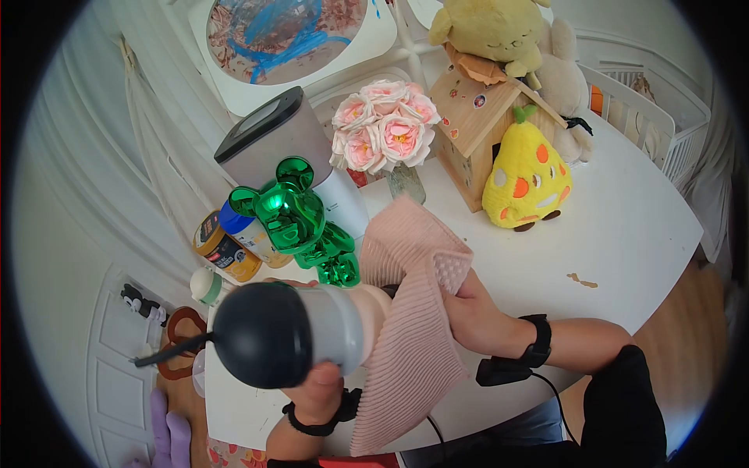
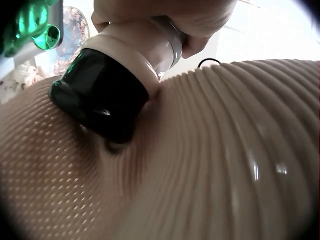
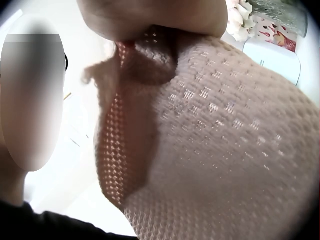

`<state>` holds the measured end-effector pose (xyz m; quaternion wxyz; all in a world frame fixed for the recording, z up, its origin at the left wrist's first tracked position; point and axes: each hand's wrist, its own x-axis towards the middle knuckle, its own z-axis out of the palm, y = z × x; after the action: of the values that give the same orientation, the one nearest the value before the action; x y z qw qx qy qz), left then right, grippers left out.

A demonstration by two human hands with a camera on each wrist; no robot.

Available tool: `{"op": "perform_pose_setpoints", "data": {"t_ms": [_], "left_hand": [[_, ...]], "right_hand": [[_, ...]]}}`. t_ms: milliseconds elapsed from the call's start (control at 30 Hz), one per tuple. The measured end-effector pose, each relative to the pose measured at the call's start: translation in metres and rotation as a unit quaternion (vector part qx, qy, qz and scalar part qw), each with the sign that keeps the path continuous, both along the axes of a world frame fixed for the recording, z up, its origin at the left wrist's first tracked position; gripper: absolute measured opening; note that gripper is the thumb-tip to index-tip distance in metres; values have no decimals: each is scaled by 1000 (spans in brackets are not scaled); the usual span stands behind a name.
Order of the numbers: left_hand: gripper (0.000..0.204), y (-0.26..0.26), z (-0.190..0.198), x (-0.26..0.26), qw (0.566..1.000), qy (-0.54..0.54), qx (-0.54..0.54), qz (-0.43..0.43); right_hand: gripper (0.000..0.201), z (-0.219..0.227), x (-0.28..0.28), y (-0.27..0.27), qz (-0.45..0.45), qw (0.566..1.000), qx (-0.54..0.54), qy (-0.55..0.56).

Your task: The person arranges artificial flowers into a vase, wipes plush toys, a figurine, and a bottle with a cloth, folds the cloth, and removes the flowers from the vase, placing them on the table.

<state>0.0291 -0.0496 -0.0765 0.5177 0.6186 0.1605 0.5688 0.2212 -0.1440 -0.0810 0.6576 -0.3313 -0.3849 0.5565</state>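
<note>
My left hand (image 1: 318,394) grips a bottle (image 1: 335,324) lying tilted over the table, its black domed end with a thin dark rod pointing left. A clear grey band and a pale pink body follow the dome. In the left wrist view the bottle's black other end (image 2: 102,95) rests against the cloth (image 2: 240,150). My right hand (image 1: 480,320) holds this pink cloth (image 1: 413,366), ribbed on one face and dimpled on the other, around that end. Fingers of my right hand (image 3: 155,17) pinch the cloth in the right wrist view, partly hidden by its folds.
Just behind the bottle stands a shiny green bear figure (image 1: 292,218), beside jars (image 1: 226,246) and a grey-white appliance (image 1: 273,132). Pink flowers (image 1: 390,129) in a vase, a wooden house (image 1: 476,117) and a yellow plush toy (image 1: 530,175) stand farther back on the white table (image 1: 624,226).
</note>
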Motion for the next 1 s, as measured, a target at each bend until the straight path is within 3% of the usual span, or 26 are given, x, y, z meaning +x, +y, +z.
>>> {"op": "perform_pose_setpoints", "data": {"t_ms": [67,100,133,167,200,233,267,333,467,533,667,733,767,833,900,933,967,1000], "left_hand": [[117,4,-6,6,993,15,120,11],[118,6,-8,6,986,28,163,8],[118,4,-7,6,986,26,163,7],[114,-1,-2,5,995,15,97,-4],[110,-5,1,5,999,6,31,-16],[110,-7,2,4,999,8,32,-15],[106,-10,2,5,1000,-4,-8,-10],[96,-14,5,5,998,-13,-52,-12],[104,-14,1,7,996,-19,-67,-63],[101,-14,2,7,996,27,-7,-81],[111,-13,7,14,995,23,-15,-96],[114,-10,14,18,975,-2,-47,-218],[114,-5,14,21,975,-1,-46,-218],[114,5,13,27,928,-60,18,-366],[115,5,15,26,967,-24,-7,-255],[114,7,11,24,976,1,-31,-214],[114,7,10,23,977,2,-31,-213],[112,7,10,23,979,10,-37,-200]], "right_hand": [[87,2,-1,-3,26,1000,-14,4],[87,2,-8,-6,-25,984,90,-153],[87,2,-12,-7,-75,930,190,-304],[87,4,-10,-3,-76,930,190,-304],[86,6,-7,4,-126,870,244,-409],[86,6,-4,8,-172,792,294,-506],[86,3,-3,10,-173,792,296,-506],[81,-2,-2,9,-96,843,191,-494],[76,-3,-8,0,-88,875,125,-459],[73,1,-2,0,20,907,81,-414],[71,-4,8,4,63,925,174,-331],[71,-12,13,8,299,922,96,-225],[71,-15,11,8,299,922,97,-225],[71,-17,1,6,286,928,86,-223],[78,-17,1,5,233,937,112,-233],[82,-13,2,6,143,952,123,-243],[85,-7,3,6,52,957,133,-251],[85,8,4,3,53,957,133,-251]]}}
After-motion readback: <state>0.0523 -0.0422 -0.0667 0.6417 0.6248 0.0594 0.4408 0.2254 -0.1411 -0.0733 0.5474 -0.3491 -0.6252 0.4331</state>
